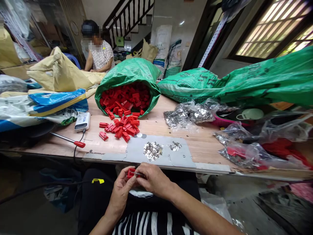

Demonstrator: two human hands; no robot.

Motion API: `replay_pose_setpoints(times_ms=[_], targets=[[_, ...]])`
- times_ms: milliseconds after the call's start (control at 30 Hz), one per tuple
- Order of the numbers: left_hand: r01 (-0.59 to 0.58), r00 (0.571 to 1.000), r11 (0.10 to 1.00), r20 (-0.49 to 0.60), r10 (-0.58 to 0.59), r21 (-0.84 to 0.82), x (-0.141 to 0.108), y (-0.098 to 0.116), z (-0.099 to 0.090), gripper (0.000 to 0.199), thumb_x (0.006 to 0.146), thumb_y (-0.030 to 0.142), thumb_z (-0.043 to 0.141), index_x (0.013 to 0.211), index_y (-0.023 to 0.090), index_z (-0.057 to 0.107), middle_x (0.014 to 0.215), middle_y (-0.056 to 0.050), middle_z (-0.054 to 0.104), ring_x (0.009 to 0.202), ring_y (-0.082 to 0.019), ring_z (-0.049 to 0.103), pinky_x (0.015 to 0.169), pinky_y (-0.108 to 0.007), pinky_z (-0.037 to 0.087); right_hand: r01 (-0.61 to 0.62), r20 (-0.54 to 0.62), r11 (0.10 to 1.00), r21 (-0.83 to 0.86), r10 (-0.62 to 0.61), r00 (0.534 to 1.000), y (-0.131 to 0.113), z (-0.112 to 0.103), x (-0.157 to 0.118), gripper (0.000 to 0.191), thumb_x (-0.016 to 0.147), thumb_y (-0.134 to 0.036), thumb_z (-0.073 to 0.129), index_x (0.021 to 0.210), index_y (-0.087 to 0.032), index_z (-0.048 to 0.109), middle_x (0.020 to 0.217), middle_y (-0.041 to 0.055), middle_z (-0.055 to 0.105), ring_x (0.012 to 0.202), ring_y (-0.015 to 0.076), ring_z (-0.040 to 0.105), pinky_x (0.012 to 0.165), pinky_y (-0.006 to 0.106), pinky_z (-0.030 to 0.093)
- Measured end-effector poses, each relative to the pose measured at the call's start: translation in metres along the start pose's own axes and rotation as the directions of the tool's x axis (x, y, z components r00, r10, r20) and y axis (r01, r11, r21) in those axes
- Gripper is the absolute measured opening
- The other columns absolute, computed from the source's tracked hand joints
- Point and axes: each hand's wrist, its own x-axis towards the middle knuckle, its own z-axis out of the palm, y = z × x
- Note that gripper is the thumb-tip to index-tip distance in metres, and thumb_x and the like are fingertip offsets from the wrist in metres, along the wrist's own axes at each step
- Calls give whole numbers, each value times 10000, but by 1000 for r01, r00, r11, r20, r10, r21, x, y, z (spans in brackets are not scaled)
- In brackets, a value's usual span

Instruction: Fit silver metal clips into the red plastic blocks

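Low centre of the frame, my left grip (121,186) pinches a hard red block (130,173); my right grip (155,179) pinches a slim metal piece (140,174) beside it. Above, flat shiny bits (153,150) lie heaped on the wood-grained bench (156,125), near a crinkled green sack (129,70).

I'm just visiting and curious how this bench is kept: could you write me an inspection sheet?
Surface: wood-toned tabletop, gray sheet at its front.
Work pieces: red pieces spilling from a green sack; silvery parts in two piles on the sheet.
Clutter: red-handled tool, clear plastic bags.
Hands: left hand holds one red piece; right hand holds a slim item against it.
Cables: dark cable from a white device.
Surroundings: co-worker, staircase, window.
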Motion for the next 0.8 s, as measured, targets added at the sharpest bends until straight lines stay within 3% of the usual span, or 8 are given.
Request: replay_pose_setpoints(times_ms=[100,167,267,333,533,800], targets=[[40,999,999,27,-40,27,-2,-2,-1,299,768,286,701,1030,184,598,930,-57,703,812,-172,664,755,-294,548,-19,9,995,97,18,1000,15,-17,-9,77,822,-228,630,886,-192,652,818,7,655,740,135,589,666,218,433],[47,999,998,13,-47,28,-4,-2,-1,299,765,299,703,1019,183,596,923,-58,705,822,-188,671,754,-325,559,-83,-108,991,104,94,990,34,-37,-15,85,854,-234,590,906,-200,647,865,13,668,781,142,602,702,234,447],[60,998,998,-12,-60,15,-5,-1,0,324,747,318,718,1010,174,595,913,-66,708,833,-211,682,750,-353,567,-275,-414,956,-97,213,885,70,-71,-22,111,870,-223,546,888,-199,653,897,41,669,838,177,600,765,290,443],[73,997,997,-20,-73,11,-5,-1,2,340,729,326,733,998,166,602,905,-74,711,831,-219,685,743,-359,570,-398,-489,895,-203,259,833,90,-88,-26,110,862,-220,549,870,-197,656,895,51,666,826,188,603,756,298,440],[74,996,997,-46,-73,20,-7,1,10,347,687,327,767,955,158,625,837,-70,719,766,-196,675,712,-332,570,-467,-396,811,-354,322,860,108,-98,-19,132,855,-225,556,917,-215,671,959,42,675,863,181,609,745,272,421],[57,997,997,-50,-55,45,-8,-1,2,306,749,301,719,993,157,603,889,-72,707,810,-188,663,732,-331,567,-475,-372,806,-354,344,862,113,-102,-8,106,833,-239,562,820,-221,666,888,33,675,804,178,593,663,258,380]])
